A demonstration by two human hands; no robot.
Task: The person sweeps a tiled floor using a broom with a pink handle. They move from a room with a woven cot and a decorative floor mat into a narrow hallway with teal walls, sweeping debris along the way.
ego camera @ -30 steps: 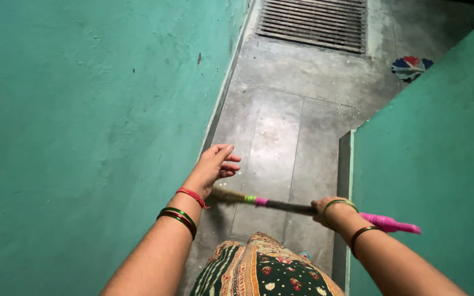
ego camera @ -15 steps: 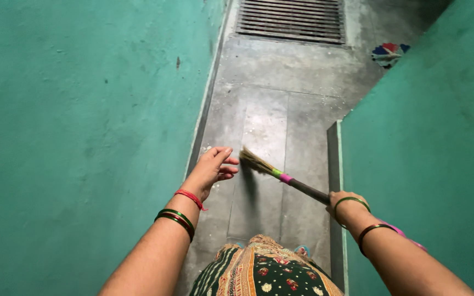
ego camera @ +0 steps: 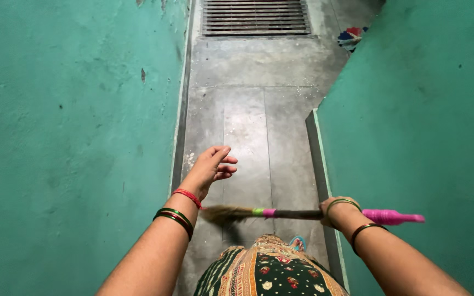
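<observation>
My right hand (ego camera: 333, 212) grips a small broom (ego camera: 281, 213) by its dark shaft, with the pink handle end sticking out to the right. The broom lies almost level across my body, and its straw bristles (ego camera: 223, 213) point left, just under my left wrist. My left hand (ego camera: 210, 167) is held out in front, fingers loosely apart, holding nothing. It wears a red thread and green and red bangles. The bristles hover low over the grey tiled floor (ego camera: 248, 137).
Green painted walls (ego camera: 67, 137) close in on both sides of a narrow passage, the right one (ego camera: 412, 126) ending at a grey corner edge. A metal floor grate (ego camera: 254, 16) lies at the far end. A colourful cloth (ego camera: 351, 37) sits at the far right. White specks lie by the left wall's base.
The broom has swung back from pointing forward and left to lying level across my body, bristles near my left wrist. The view has shifted so the passage sits more to the left.
</observation>
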